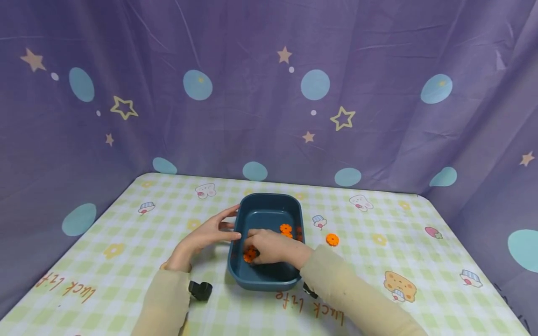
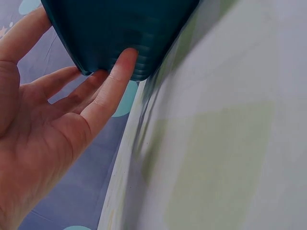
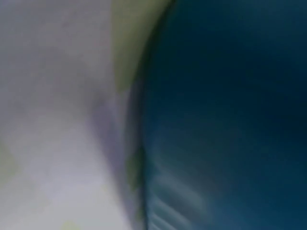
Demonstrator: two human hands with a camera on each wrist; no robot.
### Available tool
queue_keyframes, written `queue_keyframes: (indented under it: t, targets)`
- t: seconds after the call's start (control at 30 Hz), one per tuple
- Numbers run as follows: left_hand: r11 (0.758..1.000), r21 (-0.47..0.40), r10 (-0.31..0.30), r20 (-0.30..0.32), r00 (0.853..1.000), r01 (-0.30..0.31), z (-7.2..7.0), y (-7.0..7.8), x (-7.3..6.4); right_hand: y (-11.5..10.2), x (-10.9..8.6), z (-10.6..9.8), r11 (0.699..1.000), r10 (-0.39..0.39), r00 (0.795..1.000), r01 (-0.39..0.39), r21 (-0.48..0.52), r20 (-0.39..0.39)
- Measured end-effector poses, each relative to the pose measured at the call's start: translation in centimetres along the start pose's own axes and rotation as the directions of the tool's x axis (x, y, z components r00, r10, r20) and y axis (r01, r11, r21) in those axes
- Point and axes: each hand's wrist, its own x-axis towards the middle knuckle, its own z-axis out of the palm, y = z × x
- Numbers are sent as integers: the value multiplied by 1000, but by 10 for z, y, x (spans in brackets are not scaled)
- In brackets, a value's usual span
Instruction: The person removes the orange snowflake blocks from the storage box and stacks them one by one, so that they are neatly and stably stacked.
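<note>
A dark teal rectangular box (image 1: 265, 283) with rounded corners stands on the table. My left hand (image 1: 210, 234) is at its left side, fingers spread and fairly straight. In the left wrist view, a fingertip of the left hand (image 2: 62, 112) touches the box's ribbed outer wall (image 2: 139, 28). Reaching inside, my right hand (image 1: 271, 246) curls its fingers down over orange flower-shaped discs (image 1: 250, 255) and pinches at them; its fingertips are partly hidden. More orange discs (image 1: 286, 228) lie farther back in the box. Only the box's outside (image 3: 225, 120) fills the right wrist view, blurred.
One orange disc (image 1: 332, 240) lies on the checked tablecloth (image 1: 420, 242) right of the box. Black wrist-worn devices (image 1: 201, 290) show near both sleeves. A purple curtain (image 1: 260, 93) with stars and ovals hangs behind the table.
</note>
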Motion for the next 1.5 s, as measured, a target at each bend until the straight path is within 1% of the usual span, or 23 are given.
queue_keyframes:
  t: [0.17,0.4,0.6,0.8,0.9,1.03,1.2,1.37,1.5]
  targets:
    - [1000,-15,8,13,1000,-8,1,1,0,1,0,-1,1000,5,1000,-6,16,21]
    - [1000,-18,12,4,1000,-12,1,0,1,1,-1,-5,999,14,998,-17,50,59]
    - [1000,-18,5,-1,1000,-5,1,0,1,1,-2,-5,998,16,998,-20,67,60]
    - [1000,-13,17,9,1000,-16,1,0,0,3,-6,-8,997,-3,999,0,79,33]
    - [1000,-13,11,2,1000,-11,1,1,0,5,-9,-10,997,-8,1000,6,83,19]
    - [1000,-20,-1,-8,1000,1,1,0,2,7,-14,-14,997,0,1000,-1,79,3]
    - [1000,-12,3,-9,1000,-3,1,0,2,12,-20,-17,997,15,999,-12,72,-36]
    - [1000,-14,-7,-13,1000,6,1,0,1,19,-27,-20,995,36,997,-29,94,-73]
    - [1000,-15,-12,-17,1000,11,1,0,0,24,-32,-23,994,35,994,-24,106,-102]
